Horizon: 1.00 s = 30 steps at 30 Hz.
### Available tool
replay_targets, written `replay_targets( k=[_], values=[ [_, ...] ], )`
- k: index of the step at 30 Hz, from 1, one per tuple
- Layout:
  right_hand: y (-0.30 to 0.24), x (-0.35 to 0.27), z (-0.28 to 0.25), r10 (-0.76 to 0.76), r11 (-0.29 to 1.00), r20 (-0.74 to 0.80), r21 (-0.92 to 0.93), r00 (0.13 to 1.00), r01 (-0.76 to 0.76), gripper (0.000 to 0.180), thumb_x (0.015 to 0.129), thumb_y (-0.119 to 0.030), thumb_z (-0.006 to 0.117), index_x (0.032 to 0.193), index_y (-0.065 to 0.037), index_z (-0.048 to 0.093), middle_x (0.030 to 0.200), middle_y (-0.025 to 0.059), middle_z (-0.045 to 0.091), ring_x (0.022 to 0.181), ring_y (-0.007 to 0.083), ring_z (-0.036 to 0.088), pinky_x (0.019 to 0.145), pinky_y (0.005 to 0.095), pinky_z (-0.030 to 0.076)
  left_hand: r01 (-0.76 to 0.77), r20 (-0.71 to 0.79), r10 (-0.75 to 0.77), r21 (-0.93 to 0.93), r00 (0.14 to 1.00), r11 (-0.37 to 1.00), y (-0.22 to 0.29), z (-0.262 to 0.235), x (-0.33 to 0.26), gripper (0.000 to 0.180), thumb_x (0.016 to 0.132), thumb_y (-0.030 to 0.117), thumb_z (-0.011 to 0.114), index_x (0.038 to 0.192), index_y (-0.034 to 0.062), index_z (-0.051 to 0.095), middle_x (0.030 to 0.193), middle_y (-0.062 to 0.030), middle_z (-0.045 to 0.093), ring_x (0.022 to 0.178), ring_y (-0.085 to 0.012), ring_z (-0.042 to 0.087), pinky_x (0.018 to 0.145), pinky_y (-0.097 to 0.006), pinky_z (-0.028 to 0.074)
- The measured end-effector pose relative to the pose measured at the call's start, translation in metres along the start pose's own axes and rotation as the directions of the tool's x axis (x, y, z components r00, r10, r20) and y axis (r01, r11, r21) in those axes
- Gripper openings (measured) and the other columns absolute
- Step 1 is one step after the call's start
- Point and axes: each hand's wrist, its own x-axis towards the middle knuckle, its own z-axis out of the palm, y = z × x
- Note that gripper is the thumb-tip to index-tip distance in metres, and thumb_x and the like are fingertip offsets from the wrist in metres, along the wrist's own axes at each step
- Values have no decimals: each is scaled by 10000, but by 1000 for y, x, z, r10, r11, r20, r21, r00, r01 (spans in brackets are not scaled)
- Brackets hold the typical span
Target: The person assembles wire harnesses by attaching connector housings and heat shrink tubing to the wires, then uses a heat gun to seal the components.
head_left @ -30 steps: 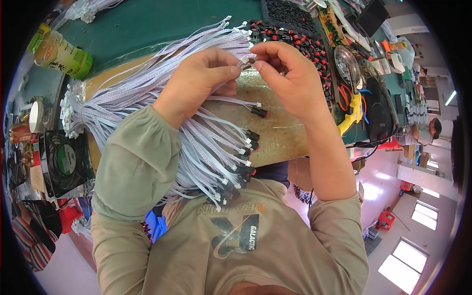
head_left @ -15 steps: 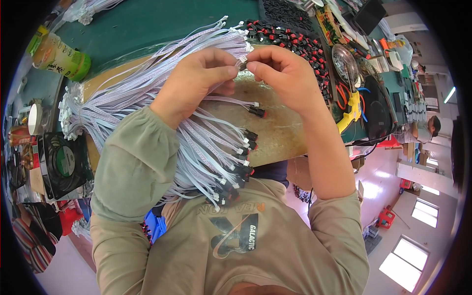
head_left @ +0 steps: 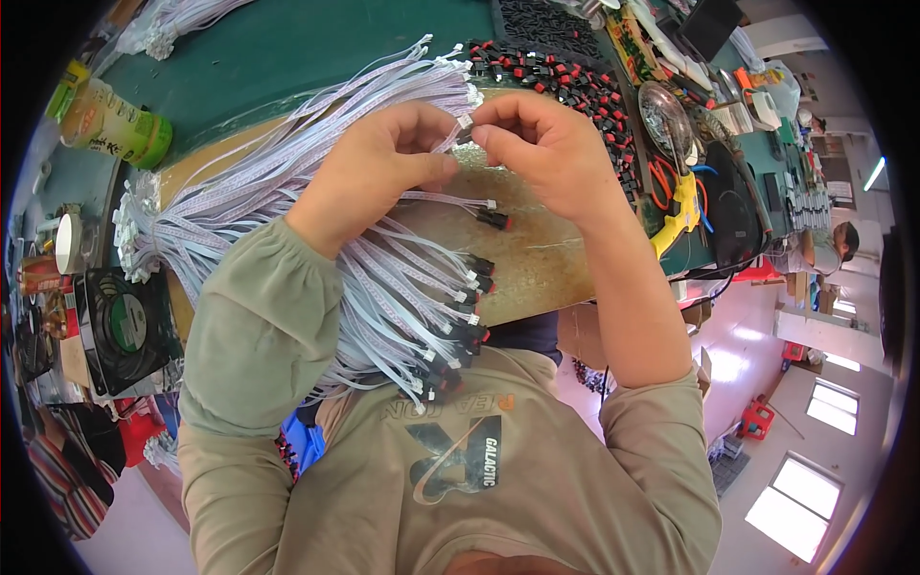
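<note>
My left hand (head_left: 374, 168) is closed loosely, fingers curled, on a white ribbon cable near its end. A small white connector (head_left: 466, 123) on that end shows between both hands, with a dark bit beside it. My right hand (head_left: 541, 153) pinches at this end with thumb and index finger; its fingertips mostly hide the small dark part there. Under my left wrist spreads a bundle of ribbon cables (head_left: 259, 182). Nearer my body, several cables end in black plugs with red bits (head_left: 470, 335). One such black plug (head_left: 494, 220) lies apart on the brown board (head_left: 537, 268).
Loose black-and-red parts (head_left: 575, 91) are heaped beyond my right hand, beside a tray of black parts (head_left: 546, 34). A metal bowl (head_left: 664, 120) and a yellow-handled tool (head_left: 680, 216) lie right. At left stand a green-labelled jar (head_left: 115, 120) and a black fan (head_left: 123, 321).
Both hands have shifted very slightly left with the cable end. The left thumb and fingers sit a little farther from the connector, while the right fingertips stay at it.
</note>
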Motion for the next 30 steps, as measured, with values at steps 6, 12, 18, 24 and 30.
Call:
replay_targets(
  k=[6,12,18,24,30],
  values=[
    [-1,-2,3,53,997,105,51,993,-58,179,842,-122,646,957,15,640,816,15,646,737,64,569,663,222,465,-5,-30,7,68,1000,998,1,0,0,296,779,13,682,1058,-7,588,850,-29,617,769,-96,594,703,-224,486],
    [6,-4,5,58,996,45,58,997,-61,191,847,-136,650,975,3,667,814,14,657,740,66,579,672,231,469,-6,-50,9,61,999,998,-3,-1,2,271,776,12,683,1029,-3,586,849,-36,621,779,-101,603,708,-231,492],
    [7,-7,5,-61,998,-18,13,998,61,201,841,-144,655,970,9,674,831,46,674,718,79,585,657,239,471,-58,-49,64,109,997,992,-3,2,1,300,767,2,707,1036,-7,576,906,-41,618,818,-105,599,721,-230,500],
    [2,-16,9,66,990,-8,127,998,-65,156,844,-106,658,965,-8,672,832,36,676,729,76,604,650,223,485,-5,-6,6,27,1000,1000,5,4,1,255,792,-7,705,1014,5,580,911,-32,614,819,-95,592,711,-225,504],
    [2,-23,0,141,972,89,174,986,-155,163,866,-109,648,991,-6,664,822,19,667,697,67,606,626,207,491,7,-56,6,238,998,971,8,10,-4,197,801,26,712,981,-1,635,839,-12,627,760,-77,576,672,-213,478]
  ],
)
